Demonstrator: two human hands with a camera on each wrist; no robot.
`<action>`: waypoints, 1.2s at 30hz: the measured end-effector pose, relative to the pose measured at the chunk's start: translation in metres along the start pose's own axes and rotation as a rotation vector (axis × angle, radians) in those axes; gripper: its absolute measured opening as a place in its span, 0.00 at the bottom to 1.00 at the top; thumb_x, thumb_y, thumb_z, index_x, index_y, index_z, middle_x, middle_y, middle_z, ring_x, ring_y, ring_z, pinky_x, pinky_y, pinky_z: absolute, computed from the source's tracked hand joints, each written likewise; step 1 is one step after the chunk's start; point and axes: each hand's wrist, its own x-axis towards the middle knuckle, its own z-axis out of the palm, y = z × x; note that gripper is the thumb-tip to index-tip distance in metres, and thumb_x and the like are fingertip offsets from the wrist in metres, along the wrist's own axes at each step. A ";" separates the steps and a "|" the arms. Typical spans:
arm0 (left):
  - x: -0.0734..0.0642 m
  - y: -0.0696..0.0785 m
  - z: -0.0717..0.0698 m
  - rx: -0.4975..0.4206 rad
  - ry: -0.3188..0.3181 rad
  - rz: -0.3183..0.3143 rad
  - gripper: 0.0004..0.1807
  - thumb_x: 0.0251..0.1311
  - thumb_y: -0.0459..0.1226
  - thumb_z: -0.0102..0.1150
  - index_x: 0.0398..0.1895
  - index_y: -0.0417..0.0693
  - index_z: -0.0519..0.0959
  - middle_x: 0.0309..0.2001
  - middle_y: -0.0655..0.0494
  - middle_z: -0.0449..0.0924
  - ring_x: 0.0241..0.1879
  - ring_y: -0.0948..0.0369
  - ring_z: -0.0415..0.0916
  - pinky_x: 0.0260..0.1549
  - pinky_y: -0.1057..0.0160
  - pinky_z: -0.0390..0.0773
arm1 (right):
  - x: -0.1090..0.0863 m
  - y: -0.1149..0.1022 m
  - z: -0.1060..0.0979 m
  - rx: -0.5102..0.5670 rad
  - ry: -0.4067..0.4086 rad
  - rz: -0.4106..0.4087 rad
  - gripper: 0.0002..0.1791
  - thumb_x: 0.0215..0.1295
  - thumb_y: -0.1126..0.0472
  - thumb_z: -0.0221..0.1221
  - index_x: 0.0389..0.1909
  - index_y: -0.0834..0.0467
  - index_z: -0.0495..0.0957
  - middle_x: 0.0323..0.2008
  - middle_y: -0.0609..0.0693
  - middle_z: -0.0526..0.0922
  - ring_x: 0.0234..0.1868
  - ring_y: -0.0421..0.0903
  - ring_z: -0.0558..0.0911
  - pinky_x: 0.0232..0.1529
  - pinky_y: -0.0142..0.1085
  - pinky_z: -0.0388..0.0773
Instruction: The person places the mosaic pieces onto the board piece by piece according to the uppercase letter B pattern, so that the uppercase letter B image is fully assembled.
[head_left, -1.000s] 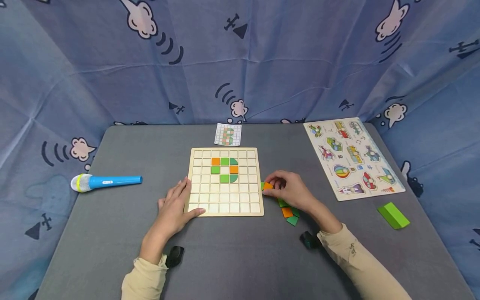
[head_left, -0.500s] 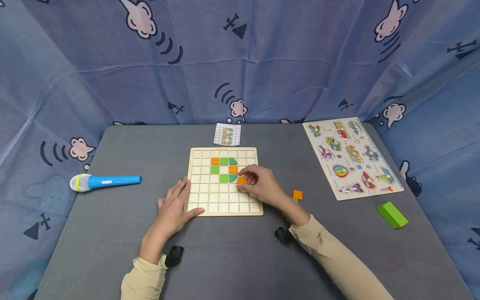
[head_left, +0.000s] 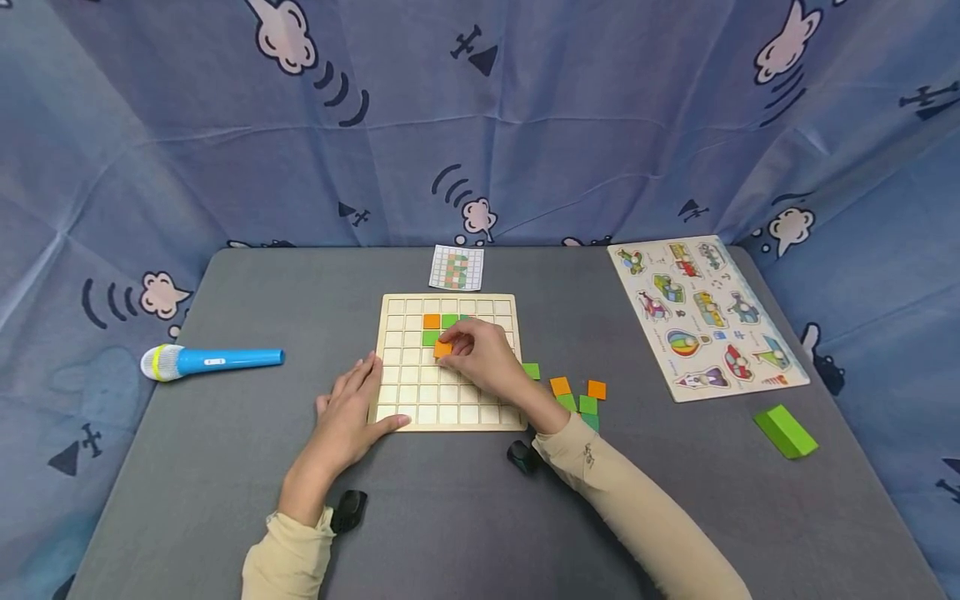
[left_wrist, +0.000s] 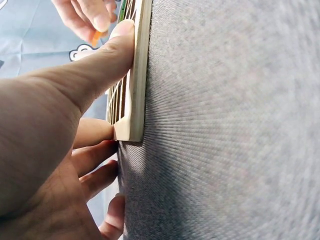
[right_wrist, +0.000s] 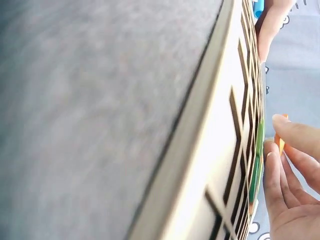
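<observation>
My right hand [head_left: 486, 360] pinches an orange square tile [head_left: 442, 350] between thumb and fingertips over the wooden grid board [head_left: 408, 393]. In the right wrist view the pinched tile [right_wrist: 280, 143] stands tilted close to the board's surface. An orange tile [head_left: 432, 321], a green tile [head_left: 449, 320] and another green tile [head_left: 431, 338] show in the grid; my right hand hides most of those beside them. At the near left corner, my left hand [head_left: 347, 421] rests against the board, thumb on its top and fingers along its left edge.
Several loose orange and green tiles [head_left: 560, 386] lie right of the board. Behind it is a small pattern card [head_left: 456, 268]. A toy microphone [head_left: 225, 360] lies at left; a picture puzzle board [head_left: 675, 367] and a green block [head_left: 786, 431] are at right.
My right hand has picked up an orange tile beside the board and carried it left, over the grid's coloured tiles. My left hand has stayed at the corner.
</observation>
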 end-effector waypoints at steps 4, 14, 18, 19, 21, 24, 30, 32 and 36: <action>0.000 0.000 0.000 0.003 -0.002 -0.003 0.54 0.65 0.51 0.73 0.85 0.41 0.53 0.86 0.40 0.49 0.84 0.39 0.49 0.56 0.37 0.59 | 0.003 -0.003 0.006 -0.016 -0.014 -0.002 0.12 0.60 0.70 0.75 0.45 0.62 0.90 0.38 0.54 0.86 0.34 0.42 0.84 0.39 0.32 0.81; 0.000 0.000 0.000 -0.002 -0.006 -0.004 0.55 0.65 0.51 0.72 0.86 0.40 0.53 0.86 0.40 0.49 0.83 0.39 0.49 0.56 0.37 0.59 | 0.007 -0.005 0.013 -0.112 -0.040 -0.011 0.13 0.59 0.67 0.77 0.46 0.61 0.90 0.44 0.54 0.85 0.42 0.48 0.80 0.47 0.36 0.78; 0.000 0.000 -0.001 -0.003 -0.013 -0.012 0.55 0.65 0.51 0.72 0.86 0.41 0.52 0.86 0.41 0.48 0.84 0.39 0.48 0.57 0.37 0.58 | 0.008 -0.005 0.014 -0.119 -0.047 -0.010 0.12 0.60 0.67 0.76 0.45 0.60 0.91 0.43 0.52 0.85 0.42 0.47 0.80 0.47 0.36 0.77; 0.000 0.000 -0.001 -0.002 -0.014 -0.012 0.55 0.65 0.51 0.72 0.86 0.41 0.52 0.86 0.41 0.48 0.84 0.39 0.48 0.57 0.37 0.58 | 0.008 -0.005 0.013 -0.121 -0.046 -0.013 0.12 0.60 0.67 0.76 0.45 0.59 0.91 0.43 0.52 0.85 0.42 0.46 0.80 0.47 0.36 0.77; 0.000 0.000 -0.001 -0.002 -0.013 -0.012 0.55 0.65 0.51 0.72 0.86 0.41 0.52 0.86 0.41 0.48 0.84 0.40 0.48 0.57 0.37 0.58 | 0.008 -0.005 0.013 -0.126 -0.041 -0.022 0.10 0.61 0.67 0.76 0.44 0.59 0.92 0.42 0.51 0.86 0.42 0.46 0.80 0.47 0.36 0.77; 0.000 0.000 -0.001 -0.005 -0.012 -0.012 0.55 0.65 0.51 0.72 0.86 0.42 0.52 0.86 0.41 0.48 0.84 0.40 0.48 0.57 0.37 0.58 | 0.008 -0.005 0.013 -0.135 -0.040 -0.038 0.09 0.63 0.67 0.75 0.44 0.59 0.92 0.42 0.52 0.86 0.42 0.47 0.81 0.47 0.37 0.78; 0.000 -0.001 0.000 -0.005 -0.010 -0.006 0.55 0.65 0.51 0.72 0.86 0.41 0.51 0.86 0.42 0.48 0.84 0.40 0.48 0.56 0.37 0.59 | 0.010 -0.006 0.016 -0.151 -0.041 -0.060 0.08 0.63 0.68 0.74 0.43 0.59 0.93 0.41 0.53 0.87 0.45 0.48 0.82 0.49 0.39 0.79; 0.000 0.000 -0.001 -0.004 -0.009 -0.006 0.55 0.65 0.52 0.72 0.86 0.41 0.52 0.86 0.42 0.48 0.84 0.40 0.48 0.56 0.37 0.59 | 0.011 -0.007 0.017 -0.151 -0.037 -0.062 0.09 0.62 0.68 0.75 0.43 0.59 0.93 0.41 0.53 0.87 0.45 0.49 0.83 0.49 0.40 0.80; 0.000 0.000 0.000 -0.001 -0.011 -0.009 0.55 0.65 0.52 0.72 0.86 0.41 0.52 0.86 0.42 0.48 0.84 0.40 0.48 0.56 0.37 0.59 | 0.010 -0.006 0.016 -0.158 -0.035 -0.056 0.09 0.62 0.67 0.75 0.43 0.59 0.93 0.42 0.52 0.87 0.46 0.49 0.82 0.49 0.40 0.79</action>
